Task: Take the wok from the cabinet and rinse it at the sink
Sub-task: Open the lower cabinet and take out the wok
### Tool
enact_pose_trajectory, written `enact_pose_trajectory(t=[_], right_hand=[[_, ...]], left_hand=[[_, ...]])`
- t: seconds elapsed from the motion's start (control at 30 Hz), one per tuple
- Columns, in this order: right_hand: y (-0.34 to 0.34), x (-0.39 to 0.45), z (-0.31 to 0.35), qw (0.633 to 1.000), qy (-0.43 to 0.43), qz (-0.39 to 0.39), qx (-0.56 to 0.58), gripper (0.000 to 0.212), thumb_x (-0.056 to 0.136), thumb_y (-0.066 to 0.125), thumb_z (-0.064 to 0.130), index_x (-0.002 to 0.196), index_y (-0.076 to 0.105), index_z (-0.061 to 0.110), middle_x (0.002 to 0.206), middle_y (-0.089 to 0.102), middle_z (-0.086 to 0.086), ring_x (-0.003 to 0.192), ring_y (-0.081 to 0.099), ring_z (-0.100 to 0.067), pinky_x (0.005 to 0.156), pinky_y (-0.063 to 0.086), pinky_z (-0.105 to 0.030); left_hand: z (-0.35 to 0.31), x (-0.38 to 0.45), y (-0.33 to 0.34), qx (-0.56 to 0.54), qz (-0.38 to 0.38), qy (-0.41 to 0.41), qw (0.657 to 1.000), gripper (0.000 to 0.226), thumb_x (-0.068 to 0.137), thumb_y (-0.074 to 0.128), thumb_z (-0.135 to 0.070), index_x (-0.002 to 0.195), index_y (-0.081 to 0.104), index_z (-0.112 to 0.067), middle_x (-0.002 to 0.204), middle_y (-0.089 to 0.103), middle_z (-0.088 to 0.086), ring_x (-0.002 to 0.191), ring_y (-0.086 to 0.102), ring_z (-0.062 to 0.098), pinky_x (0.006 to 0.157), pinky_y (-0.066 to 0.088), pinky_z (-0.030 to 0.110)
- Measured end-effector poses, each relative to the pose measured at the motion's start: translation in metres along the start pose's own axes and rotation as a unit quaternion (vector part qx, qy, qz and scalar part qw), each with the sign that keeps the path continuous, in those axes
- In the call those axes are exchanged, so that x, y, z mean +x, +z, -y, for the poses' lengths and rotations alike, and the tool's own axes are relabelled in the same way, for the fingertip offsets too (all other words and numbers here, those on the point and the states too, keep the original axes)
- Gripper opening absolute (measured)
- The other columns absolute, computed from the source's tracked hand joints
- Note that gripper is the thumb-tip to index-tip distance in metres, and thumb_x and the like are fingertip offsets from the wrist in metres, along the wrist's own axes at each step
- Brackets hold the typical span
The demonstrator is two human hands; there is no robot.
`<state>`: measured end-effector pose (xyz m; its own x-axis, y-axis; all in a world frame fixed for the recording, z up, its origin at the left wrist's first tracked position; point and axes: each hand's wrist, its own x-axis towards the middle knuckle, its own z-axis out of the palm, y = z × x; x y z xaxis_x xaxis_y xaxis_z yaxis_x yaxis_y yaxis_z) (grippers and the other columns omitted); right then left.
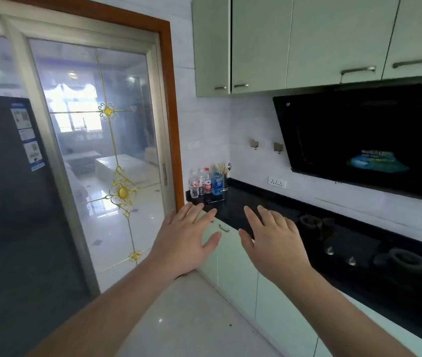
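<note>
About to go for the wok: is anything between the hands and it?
Yes. No wok shows; every cabinet door in view is closed, so a door stands in the way. The left hand and right hand hover open, holding nothing, near the lower cabinet door and its handle.

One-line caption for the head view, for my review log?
Both hands, left and right, held out open and empty over closed lower cabinet doors beside the stove; no wok in sight.

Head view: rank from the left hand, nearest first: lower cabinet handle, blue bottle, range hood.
From the left hand:
1. Lower cabinet handle, just right of its fingers.
2. Blue bottle, back on the counter's corner.
3. Range hood, up on the right wall.
</note>
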<state>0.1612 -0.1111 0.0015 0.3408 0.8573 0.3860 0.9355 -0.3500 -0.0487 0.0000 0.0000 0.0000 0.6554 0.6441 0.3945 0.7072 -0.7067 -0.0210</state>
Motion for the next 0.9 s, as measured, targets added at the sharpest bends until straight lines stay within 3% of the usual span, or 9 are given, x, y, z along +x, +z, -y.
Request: enact_pose_trajectory(t=[0.27,0.53,0.9], right_hand=[[0.077,0.073,0.039,0.998,-0.026,0.057,-0.029,0.064,0.098,0.020,0.058,0.153,0.003,0.031,0.163,0.009,-0.003,0.149,0.012,-0.024,0.119,0.012,-0.045],[0.142,0.124,0.069,0.999,0.000,0.045,-0.027,0.066,0.097,0.019,0.059,0.153,-0.001,0.030,0.162,0.015,-0.004,0.147,0.020,-0.025,0.118,0.016,-0.043],[0.229,0.207,0.041,0.996,0.005,0.090,-0.025,0.066,0.096,0.011,0.060,0.153,-0.002,0.030,0.164,0.006,-0.004,0.149,0.010,-0.026,0.121,0.009,-0.044]], left_hand=[[0.072,0.044,0.059,0.057,0.002,0.035,0.998,0.068,0.091,0.012,-0.066,0.152,0.011,-0.036,0.162,0.012,-0.002,0.149,0.004,0.021,0.118,0.001,0.047],[0.128,0.091,0.125,0.009,0.038,0.008,0.999,0.064,0.095,0.016,-0.062,0.153,0.008,-0.036,0.163,0.001,-0.002,0.149,-0.003,0.024,0.120,0.004,0.050],[0.160,0.182,0.219,0.003,0.028,-0.003,1.000,0.066,0.093,0.012,-0.063,0.152,0.001,-0.036,0.163,-0.002,-0.003,0.149,-0.003,0.023,0.117,-0.002,0.046]])
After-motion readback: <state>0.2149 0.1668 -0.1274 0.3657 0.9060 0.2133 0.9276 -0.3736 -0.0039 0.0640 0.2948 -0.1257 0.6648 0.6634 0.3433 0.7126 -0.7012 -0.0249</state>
